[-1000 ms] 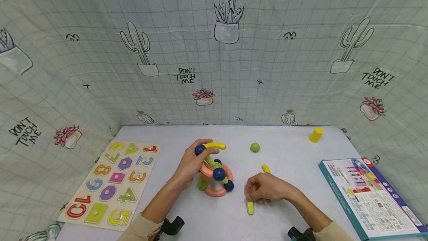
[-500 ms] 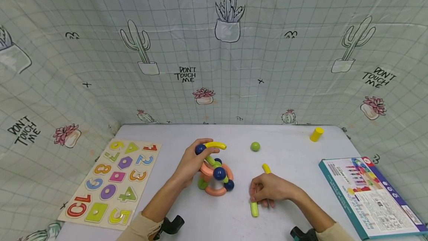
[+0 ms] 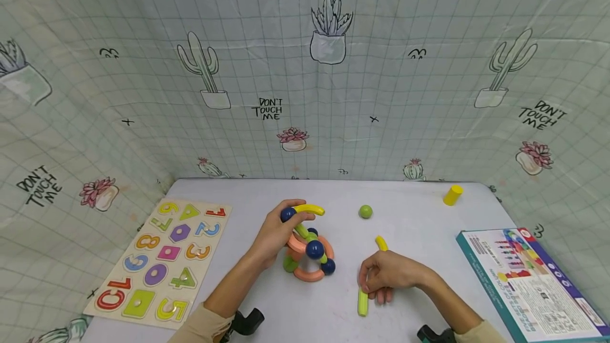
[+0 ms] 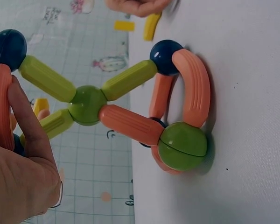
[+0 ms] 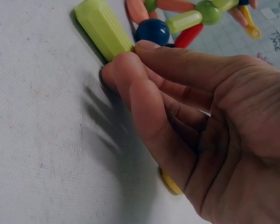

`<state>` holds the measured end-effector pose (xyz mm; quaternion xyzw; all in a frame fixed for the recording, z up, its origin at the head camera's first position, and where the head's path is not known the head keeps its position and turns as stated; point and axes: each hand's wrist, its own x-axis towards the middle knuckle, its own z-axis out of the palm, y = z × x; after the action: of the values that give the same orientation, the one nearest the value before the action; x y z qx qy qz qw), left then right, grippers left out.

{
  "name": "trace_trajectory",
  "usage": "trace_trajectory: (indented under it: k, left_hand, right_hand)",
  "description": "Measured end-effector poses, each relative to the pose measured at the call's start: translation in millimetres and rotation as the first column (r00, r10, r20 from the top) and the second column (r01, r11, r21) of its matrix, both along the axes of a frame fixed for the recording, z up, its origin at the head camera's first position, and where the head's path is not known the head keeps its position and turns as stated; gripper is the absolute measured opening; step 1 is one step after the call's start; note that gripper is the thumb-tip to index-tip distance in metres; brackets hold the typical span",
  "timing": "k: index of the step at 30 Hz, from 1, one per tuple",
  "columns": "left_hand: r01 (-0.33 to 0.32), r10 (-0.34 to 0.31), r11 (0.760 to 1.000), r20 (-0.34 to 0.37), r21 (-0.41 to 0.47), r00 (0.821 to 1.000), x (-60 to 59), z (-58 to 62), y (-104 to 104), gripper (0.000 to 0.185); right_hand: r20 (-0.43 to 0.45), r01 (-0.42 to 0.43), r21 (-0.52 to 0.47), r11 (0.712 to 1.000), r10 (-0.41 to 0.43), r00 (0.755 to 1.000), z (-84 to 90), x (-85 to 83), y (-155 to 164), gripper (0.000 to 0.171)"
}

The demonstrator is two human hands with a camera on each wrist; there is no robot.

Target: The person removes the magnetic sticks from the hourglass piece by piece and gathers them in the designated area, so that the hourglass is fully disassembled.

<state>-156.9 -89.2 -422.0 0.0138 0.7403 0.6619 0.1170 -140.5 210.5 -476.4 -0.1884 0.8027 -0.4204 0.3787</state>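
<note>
The person's left hand [image 3: 272, 234] grips the top of a ball-and-rod structure [image 3: 308, 275] of glossy blue and green balls with coral, lime and yellow rods, its base ring resting on a white tabletop [image 3: 405, 200]. To its right, the right hand [image 3: 388, 270] pinches a straight, ridged lime-green rod [image 3: 362, 304] between thumb and fingers, well apart from the structure. A curved yellow rod [image 3: 381, 243] lies just beyond that hand, partly hidden by it. Farther back sit a small green ball [image 3: 365, 211] and a solid yellow cylinder [image 3: 452, 195]. A pale number-and-shape board [image 3: 152, 258] lies at left, a flat printed box [image 3: 529, 285] at right.
</note>
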Motion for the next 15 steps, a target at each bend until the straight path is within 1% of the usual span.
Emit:
trace_trajectory:
  k: [6,8,10,12,15]
  left_hand:
    - [-0.007,0.007,1.0,-0.005,0.008,1.0,0.9,-1.6,0,0.051]
    - [-0.008,0.008,1.0,-0.009,0.009,1.0,1.0,-2.2,0,0.052]
    - [-0.007,0.007,1.0,-0.011,0.007,1.0,1.0,-2.5,1,0.053]
    - [-0.008,0.008,1.0,-0.011,0.002,1.0,1.0,-2.3,1,0.054]
    - [-0.014,0.014,1.0,-0.008,-0.003,1.0,0.8,-1.8,1,0.055]
  right_hand:
    - [0.03,0.016,0.008,1.0,-0.017,0.999,1.5,-0.7,-1,0.012]
    - [0.025,0.019,0.011,1.0,-0.019,0.999,2.5,-1.2,-1,0.014]
    - [-0.015,0.021,0.017,1.0,-0.02,1.0,5.0,-2.3,-1,0.013]
    - [-0.086,0.031,0.027,0.999,-0.028,0.996,9.4,-5.2,-2,0.009]
    - [-0.208,0.082,0.024,0.996,-0.075,0.975,19.1,-13.1,-5,0.004]
